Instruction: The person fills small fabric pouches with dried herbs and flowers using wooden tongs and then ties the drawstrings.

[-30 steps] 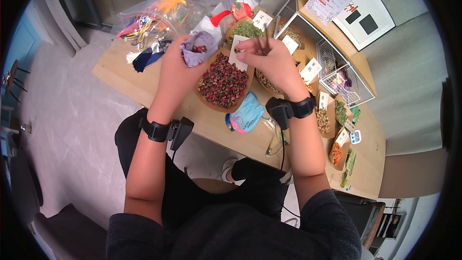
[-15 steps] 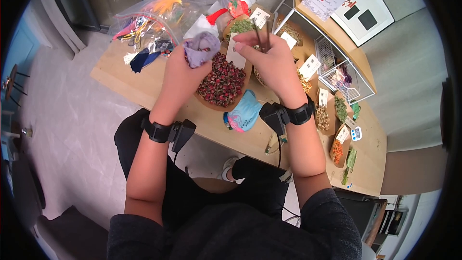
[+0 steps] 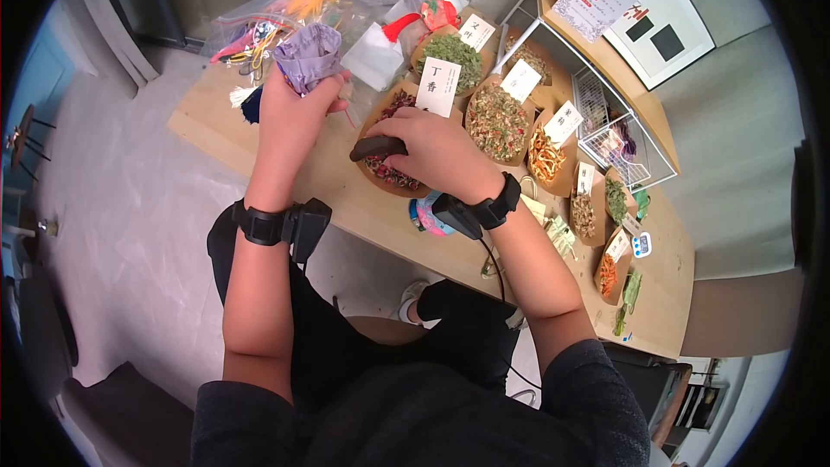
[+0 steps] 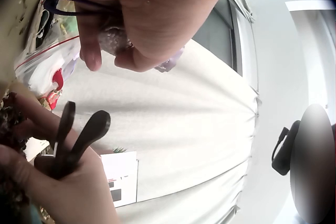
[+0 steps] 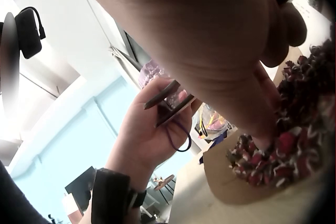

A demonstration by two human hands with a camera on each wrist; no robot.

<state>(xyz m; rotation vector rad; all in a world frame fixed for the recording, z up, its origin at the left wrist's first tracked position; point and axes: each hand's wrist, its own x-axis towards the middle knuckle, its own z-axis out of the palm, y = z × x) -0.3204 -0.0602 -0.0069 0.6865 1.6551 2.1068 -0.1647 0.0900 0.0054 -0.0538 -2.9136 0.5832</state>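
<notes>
1. Left hand: raised above the tabletop, to the left of the rosebud cone. Its fingers are curled tight round the neck of a lilac cloth pouch, which stands up out of the fist. The grip appears meant to keep the pouch mouth upward so the contents stay in. The right wrist view shows a purple drawstring looping below this hand.

2. Clear plastic bags of coloured tassels and cords lie behind the pouch, at the far edge of the tabletop.

3. Right hand: lowered directly onto the rosebud cone, palm down. Its fingers are closed round dark tongs, whose handle end juts left of the knuckles. The working tips are hidden among the buds; whether they hold a bud cannot be told.

4. The rosebud cone is a brown paper cone lying open toward the person, which keeps the dried buds reachable from above. A white label card stands at its far rim.

5. Right of the rosebud cone, further paper cones of dried herbs lie in a row, each with its own card, evidently for identification. A white wire rack stands beyond them.
</notes>
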